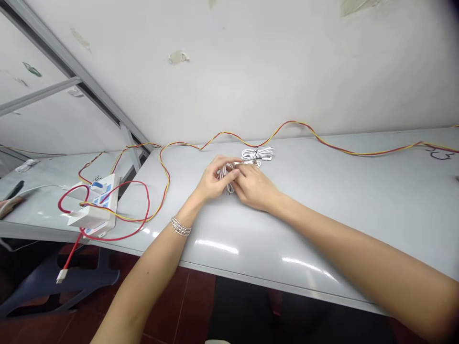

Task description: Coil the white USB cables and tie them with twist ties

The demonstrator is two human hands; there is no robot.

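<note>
My left hand (pixel 215 179) has its fingers and thumb closed round a coiled white cable (pixel 228 185) just above the grey table. On the coil's right side, my right hand (pixel 253 185) touches it with bent fingers, its fingertips partly hidden behind the coil and the left thumb. Behind my hands a second white cable bundle (pixel 257 153) lies flat, bound in the middle with a dark tie. A small white cable end (pixel 255 163) shows between that bundle and my right hand.
A white power strip (pixel 112 203) with plugged-in adapters and red cables sits left on the grey table (pixel 272 239). Red and yellow wires (pixel 224 133) run along the wall. Black hooked wire (pixel 439 154) lies far right. Another person's hand (pixel 10 206) shows at the left edge.
</note>
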